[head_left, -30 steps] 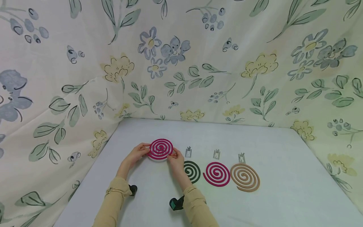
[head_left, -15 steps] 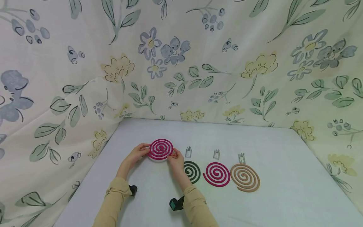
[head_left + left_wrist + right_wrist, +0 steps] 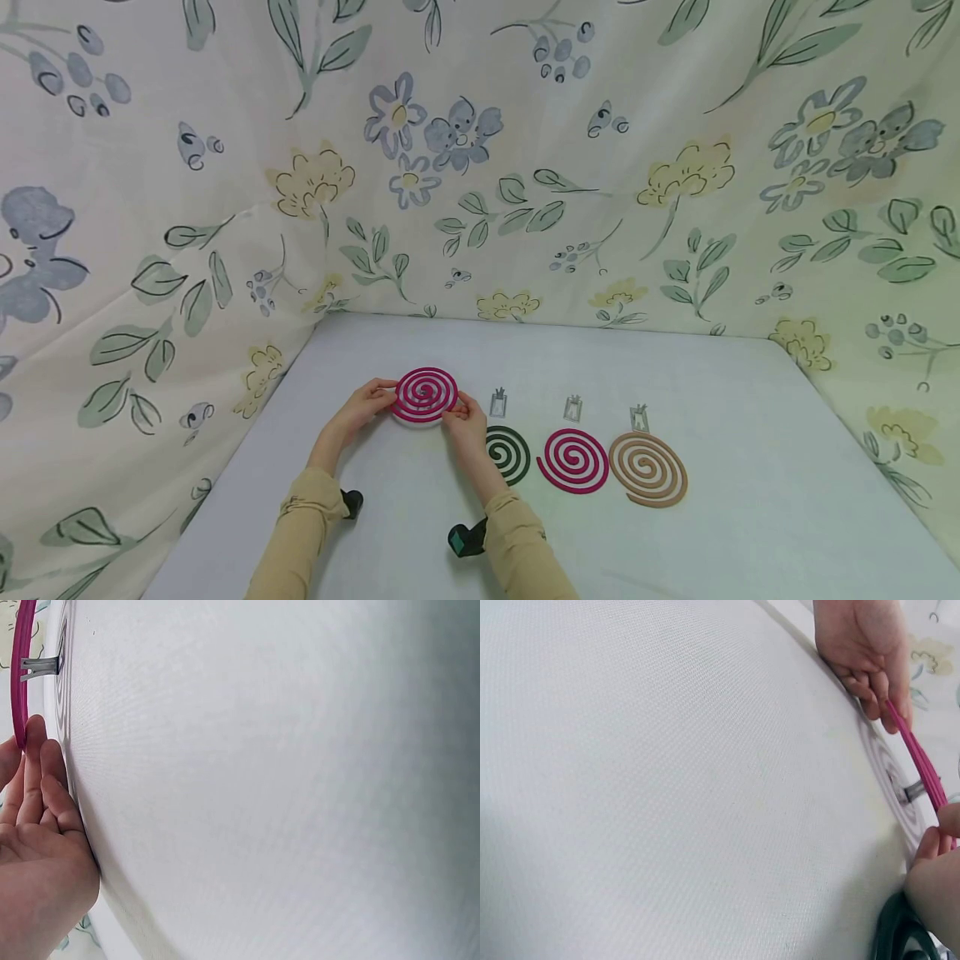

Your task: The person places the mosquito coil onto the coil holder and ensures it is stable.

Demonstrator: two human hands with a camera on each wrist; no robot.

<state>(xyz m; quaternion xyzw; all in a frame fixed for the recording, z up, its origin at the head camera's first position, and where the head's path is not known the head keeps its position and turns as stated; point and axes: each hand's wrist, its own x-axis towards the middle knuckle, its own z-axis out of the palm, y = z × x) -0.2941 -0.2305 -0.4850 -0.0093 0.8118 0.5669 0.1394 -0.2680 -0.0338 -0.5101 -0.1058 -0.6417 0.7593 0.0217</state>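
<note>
While left fingers (image 3: 33,772) hold a coil (image 3: 924,763), right fingers (image 3: 928,844) pinch it.

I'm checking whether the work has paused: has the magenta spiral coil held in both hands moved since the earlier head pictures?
No, the magenta spiral coil shows no visible shift against the small silver metal stand nearest on its right.

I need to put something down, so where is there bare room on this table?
The widest bare patch of the table lies right of the tan coil. Another runs from the metal stands back to the floral cloth. It's crowded from the left hand, through the held pink coil and right hand, along the flat coils.
</note>
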